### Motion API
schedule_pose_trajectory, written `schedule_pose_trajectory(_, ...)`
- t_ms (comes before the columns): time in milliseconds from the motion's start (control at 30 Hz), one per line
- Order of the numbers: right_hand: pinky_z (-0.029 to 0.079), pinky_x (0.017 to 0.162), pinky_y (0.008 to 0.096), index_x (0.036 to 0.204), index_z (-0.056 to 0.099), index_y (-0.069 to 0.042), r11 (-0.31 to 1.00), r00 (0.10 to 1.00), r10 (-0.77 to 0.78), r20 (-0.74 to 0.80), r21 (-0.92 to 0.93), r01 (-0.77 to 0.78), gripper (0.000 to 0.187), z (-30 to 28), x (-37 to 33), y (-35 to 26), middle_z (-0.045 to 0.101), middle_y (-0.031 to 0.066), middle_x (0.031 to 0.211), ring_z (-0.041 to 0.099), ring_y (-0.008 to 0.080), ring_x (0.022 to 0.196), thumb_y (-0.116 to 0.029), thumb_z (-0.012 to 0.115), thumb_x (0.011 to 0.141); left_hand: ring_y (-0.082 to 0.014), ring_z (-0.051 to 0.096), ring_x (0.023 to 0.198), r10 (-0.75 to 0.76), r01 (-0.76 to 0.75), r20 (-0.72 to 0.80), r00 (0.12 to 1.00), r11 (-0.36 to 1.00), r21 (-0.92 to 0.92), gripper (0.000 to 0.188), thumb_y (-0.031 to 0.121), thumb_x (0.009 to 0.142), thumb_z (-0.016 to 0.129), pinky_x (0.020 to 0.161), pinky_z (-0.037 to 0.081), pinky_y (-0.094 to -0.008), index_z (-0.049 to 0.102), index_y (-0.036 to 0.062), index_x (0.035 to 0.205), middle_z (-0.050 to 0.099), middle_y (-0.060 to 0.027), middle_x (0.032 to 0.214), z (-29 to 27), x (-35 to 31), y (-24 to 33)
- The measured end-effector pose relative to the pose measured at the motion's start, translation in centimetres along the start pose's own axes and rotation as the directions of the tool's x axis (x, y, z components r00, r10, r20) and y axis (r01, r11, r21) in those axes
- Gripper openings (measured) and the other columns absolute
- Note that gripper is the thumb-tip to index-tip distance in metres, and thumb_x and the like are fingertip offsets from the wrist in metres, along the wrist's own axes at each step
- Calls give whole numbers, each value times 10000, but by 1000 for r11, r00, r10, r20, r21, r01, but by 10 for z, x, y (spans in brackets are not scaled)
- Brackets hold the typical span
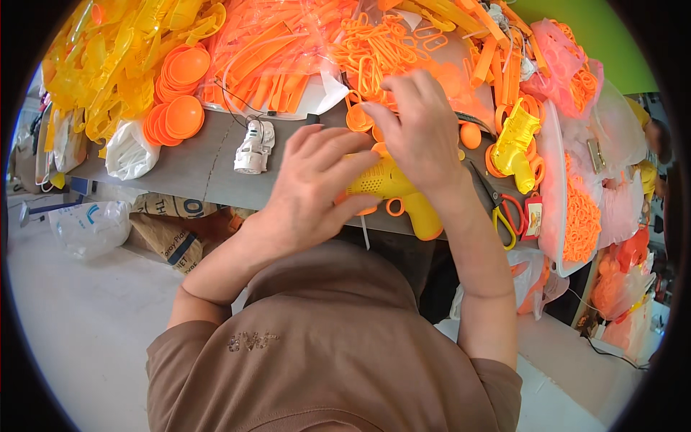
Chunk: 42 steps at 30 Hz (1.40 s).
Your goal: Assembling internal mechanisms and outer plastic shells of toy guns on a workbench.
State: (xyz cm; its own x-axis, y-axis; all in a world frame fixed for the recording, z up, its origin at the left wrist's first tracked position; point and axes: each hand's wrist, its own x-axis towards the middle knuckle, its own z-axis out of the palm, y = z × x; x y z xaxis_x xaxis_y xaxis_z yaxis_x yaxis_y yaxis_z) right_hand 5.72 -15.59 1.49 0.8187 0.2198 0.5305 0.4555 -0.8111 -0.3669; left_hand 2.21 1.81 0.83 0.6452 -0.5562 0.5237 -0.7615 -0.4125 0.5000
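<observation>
A yellow plastic toy gun with a perforated body and a handle pointing down lies at the near edge of the table, in front of me. My left hand curls its fingers and thumb around the left end of it. Just above the toy, my right hand is raised, thumb and fingers apart, and nothing shows between them. Its wrist covers part of the toy's right side. Orange rings and spoon-shaped pieces lie behind the hands.
Orange discs and yellow shells pile up at the left, near a white mechanical part. Orange hooks heap at the back. Scissors, another yellow shell and a white tub stand at the right.
</observation>
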Motion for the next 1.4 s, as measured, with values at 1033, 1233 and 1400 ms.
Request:
schedule_pose_trajectory(1033, 478, 639, 278, 928, 586, 6, 813, 936, 78, 343, 522, -259, 278, -77, -90, -20, 616, 127, 867, 597, 213, 703, 61, 707, 684, -215, 588, 615, 225, -239, -111, 968, 960, -144, 320, 13, 610, 664, 552, 450, -336, 623, -5, 927, 601, -70, 735, 25, -8, 15)
schedule_pose_trajectory(1233, 488, 652, 349, 1023, 585, 22, 981, 984, -71, 166, 189, 39, 364, -65, -76, 3, 588, 139, 905, 594, 280, 760, 31, 719, 684, -300, 576, 927, 68, -70, -23, 997, 995, -68, 453, 70, 660, 717, 788, 448, -397, 581, -9, 1085, 599, -146, 1033, 12, 4, 5)
schedule_pose_trajectory(1400, 485, 709, 358, 1054, 583, 27, 976, 929, -210, 304, 15, 215, 333, -64, -69, 11, 539, 128, 936, 568, 284, 824, 5, 674, 734, -328, 575, 1030, 23, -13, 105, 994, 996, -93, 512, 106, 680, 739, 857, 453, -420, 573, -20, 1148, 605, -160, 1110, 16, -3, -8)
